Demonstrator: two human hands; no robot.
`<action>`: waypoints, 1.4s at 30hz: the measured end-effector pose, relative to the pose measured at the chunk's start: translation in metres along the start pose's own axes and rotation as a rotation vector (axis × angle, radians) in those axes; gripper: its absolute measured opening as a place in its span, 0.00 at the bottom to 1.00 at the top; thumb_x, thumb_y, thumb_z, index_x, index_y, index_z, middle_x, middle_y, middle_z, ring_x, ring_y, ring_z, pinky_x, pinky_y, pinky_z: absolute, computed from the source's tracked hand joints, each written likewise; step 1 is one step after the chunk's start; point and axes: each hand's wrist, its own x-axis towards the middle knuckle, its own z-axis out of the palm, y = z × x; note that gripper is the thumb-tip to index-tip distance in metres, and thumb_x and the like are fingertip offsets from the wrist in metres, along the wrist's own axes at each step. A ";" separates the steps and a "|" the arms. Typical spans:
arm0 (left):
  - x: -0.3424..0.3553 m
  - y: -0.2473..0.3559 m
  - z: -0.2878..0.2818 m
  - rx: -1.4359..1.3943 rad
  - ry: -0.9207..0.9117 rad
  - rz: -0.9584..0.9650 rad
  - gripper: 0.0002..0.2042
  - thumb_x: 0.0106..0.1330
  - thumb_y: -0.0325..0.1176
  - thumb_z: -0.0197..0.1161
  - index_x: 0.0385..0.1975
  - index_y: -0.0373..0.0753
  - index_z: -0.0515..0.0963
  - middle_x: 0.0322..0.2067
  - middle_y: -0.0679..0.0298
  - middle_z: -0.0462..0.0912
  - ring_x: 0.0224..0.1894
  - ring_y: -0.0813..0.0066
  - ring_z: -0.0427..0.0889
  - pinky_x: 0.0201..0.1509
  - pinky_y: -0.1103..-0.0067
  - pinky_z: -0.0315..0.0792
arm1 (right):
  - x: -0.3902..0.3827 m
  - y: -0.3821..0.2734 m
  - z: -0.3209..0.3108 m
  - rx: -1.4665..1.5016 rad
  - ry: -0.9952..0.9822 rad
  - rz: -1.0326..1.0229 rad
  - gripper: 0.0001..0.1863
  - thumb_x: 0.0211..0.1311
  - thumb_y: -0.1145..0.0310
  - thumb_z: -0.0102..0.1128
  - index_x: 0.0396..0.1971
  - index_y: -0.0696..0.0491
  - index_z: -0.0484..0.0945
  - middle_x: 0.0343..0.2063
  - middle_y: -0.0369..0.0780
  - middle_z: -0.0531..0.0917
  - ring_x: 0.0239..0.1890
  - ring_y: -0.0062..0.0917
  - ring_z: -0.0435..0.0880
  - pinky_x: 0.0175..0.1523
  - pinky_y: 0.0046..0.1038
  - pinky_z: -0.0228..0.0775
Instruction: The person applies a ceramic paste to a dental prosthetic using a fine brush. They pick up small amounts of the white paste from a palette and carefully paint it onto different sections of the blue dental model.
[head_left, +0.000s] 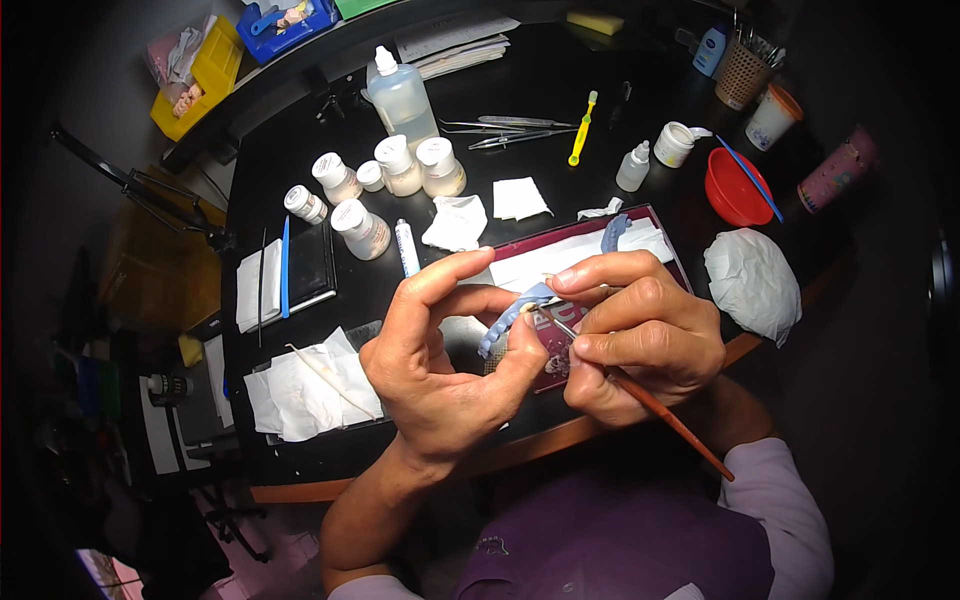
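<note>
My left hand (445, 350) pinches a blue-grey dental model (495, 338) between thumb and fingers. A cream-coloured tooth (528, 309) sits on the model beside my thumb tip. In my right hand (650, 330) is a fine brush (668, 416) with a brown wooden handle and metal ferrule; its tip is at the cream tooth, though fingers partly hide the spot. The right fingertips are close against the model's far end. Beneath both hands lies a dark red box (668, 222) with white tissue (520, 268) and a second blue-grey model piece (616, 233) on it.
Several white-capped powder jars (361, 230) and a large clear bottle (402, 100) stand at the back left. Tweezers (520, 135), a yellow toothbrush (582, 128), a dropper bottle (634, 168) and a red bowl (738, 195) lie beyond. Folded tissues (300, 392) are at left, a crumpled white bundle (752, 285) at right.
</note>
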 end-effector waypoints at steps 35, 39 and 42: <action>-0.001 0.005 -0.001 -0.003 -0.028 -0.046 0.27 0.55 0.15 0.70 0.57 0.25 0.73 0.40 0.56 0.86 0.42 0.74 0.89 0.51 0.81 0.78 | -0.001 0.000 -0.001 0.020 0.003 0.004 0.11 0.45 0.85 0.72 0.29 0.58 0.81 0.29 0.40 0.82 0.49 0.43 0.89 0.46 0.34 0.84; -0.002 0.003 -0.002 -0.011 -0.037 -0.039 0.27 0.54 0.15 0.70 0.57 0.25 0.73 0.42 0.56 0.86 0.42 0.74 0.89 0.51 0.81 0.78 | -0.001 0.000 0.001 0.021 0.016 0.001 0.11 0.45 0.85 0.72 0.29 0.58 0.81 0.29 0.40 0.82 0.49 0.43 0.89 0.46 0.34 0.85; -0.002 0.003 -0.002 -0.011 -0.040 -0.034 0.27 0.54 0.15 0.70 0.57 0.25 0.74 0.43 0.56 0.85 0.42 0.74 0.89 0.51 0.81 0.78 | -0.001 0.000 0.000 0.025 0.019 -0.005 0.11 0.45 0.85 0.71 0.29 0.58 0.81 0.29 0.40 0.82 0.49 0.43 0.89 0.45 0.34 0.85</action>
